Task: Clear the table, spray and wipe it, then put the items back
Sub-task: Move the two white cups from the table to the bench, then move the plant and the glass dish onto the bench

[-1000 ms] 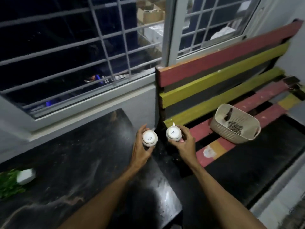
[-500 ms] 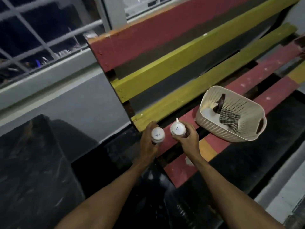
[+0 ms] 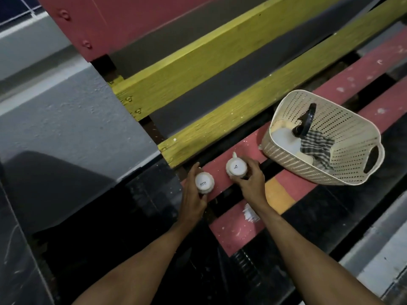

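Two bare forearms reach in from the near edge over a dark floor, with a dark table [image 3: 15,249] edge at the near left. The left hand [image 3: 193,194] grips a white cup [image 3: 204,183] from its near side, fingers curled round it, base up with a printed mark showing. It is at the left end of a red slat on the bench [image 3: 237,230] seat. Just right of it, apart, the right hand [image 3: 250,180] holds a second cup [image 3: 236,167], also base up, its handle pointing far, over the same slat. Whether either cup touches the wood I cannot tell.

Farther right on the seat sits a cream basket [image 3: 348,128] with perforated walls, well apart from the cups. Inside lie a checked cloth [image 3: 317,142], a dark object [image 3: 306,119] leaning on the far wall, and something white [image 3: 284,137].

Beyond rise the backrest's yellow and red boards, and a grey wall [image 3: 66,119] at far left.
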Action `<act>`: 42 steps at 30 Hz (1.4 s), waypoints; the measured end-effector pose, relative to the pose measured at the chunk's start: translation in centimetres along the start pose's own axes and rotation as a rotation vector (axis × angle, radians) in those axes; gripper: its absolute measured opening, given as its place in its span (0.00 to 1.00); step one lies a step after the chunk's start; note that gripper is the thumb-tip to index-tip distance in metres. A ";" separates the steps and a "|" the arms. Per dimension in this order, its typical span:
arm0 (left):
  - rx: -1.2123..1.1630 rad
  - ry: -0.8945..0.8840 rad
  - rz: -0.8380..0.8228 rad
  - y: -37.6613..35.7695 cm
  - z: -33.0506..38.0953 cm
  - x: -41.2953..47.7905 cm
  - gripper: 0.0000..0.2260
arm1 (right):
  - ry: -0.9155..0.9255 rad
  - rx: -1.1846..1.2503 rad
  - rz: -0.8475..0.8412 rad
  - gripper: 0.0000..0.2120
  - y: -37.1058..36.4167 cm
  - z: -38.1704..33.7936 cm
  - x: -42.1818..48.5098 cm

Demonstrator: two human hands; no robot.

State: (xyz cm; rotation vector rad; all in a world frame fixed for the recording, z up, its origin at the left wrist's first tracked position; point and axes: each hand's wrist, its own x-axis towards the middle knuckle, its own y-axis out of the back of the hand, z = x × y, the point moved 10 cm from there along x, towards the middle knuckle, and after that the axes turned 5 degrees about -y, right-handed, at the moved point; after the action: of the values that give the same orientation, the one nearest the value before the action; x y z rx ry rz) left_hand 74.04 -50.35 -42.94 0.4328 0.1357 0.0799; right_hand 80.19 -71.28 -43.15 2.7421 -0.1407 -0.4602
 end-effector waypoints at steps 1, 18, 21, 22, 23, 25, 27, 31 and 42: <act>-0.001 0.008 0.007 0.0 -0.2 -0.1 0.36 | -0.003 0.000 -0.006 0.31 0.0 0.0 -0.1; 0.083 0.041 -0.098 3.2 1.9 -3.2 0.42 | -0.037 -0.061 -0.064 0.34 1.0 -3.8 -4.4; 0.101 0.047 -0.034 7.7 5.6 -5.4 0.37 | -0.003 -0.140 -0.016 0.29 1.3 -7.8 -8.5; 0.100 0.039 -0.011 9.4 6.7 -6.3 0.36 | 0.010 -0.153 -0.013 0.27 0.9 -9.6 -10.3; 0.111 0.034 0.013 11.4 8.2 -7.3 0.34 | 0.027 -0.166 -0.011 0.25 0.4 -11.2 -12.0; 0.143 0.026 0.042 15.0 10.2 -9.9 0.32 | 0.086 -0.177 -0.014 0.21 -1.0 -15.0 -16.0; 0.164 -0.001 0.072 18.3 11.8 -12.4 0.28 | 0.149 -0.177 -0.002 0.18 -2.5 -17.9 -19.1; 0.163 -0.001 0.163 28.3 13.0 -21.0 0.22 | 0.250 -0.164 -0.090 0.19 -8.6 -23.5 -28.5; -0.029 0.078 0.467 53.5 5.6 -49.8 0.17 | 0.405 -0.201 -0.264 0.15 -25.9 -29.0 -58.2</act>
State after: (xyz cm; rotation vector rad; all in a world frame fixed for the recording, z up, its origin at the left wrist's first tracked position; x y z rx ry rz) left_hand 23.14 -9.53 -9.56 0.4256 0.1075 0.5574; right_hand 35.98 -28.70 -9.56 2.5982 0.3536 0.0235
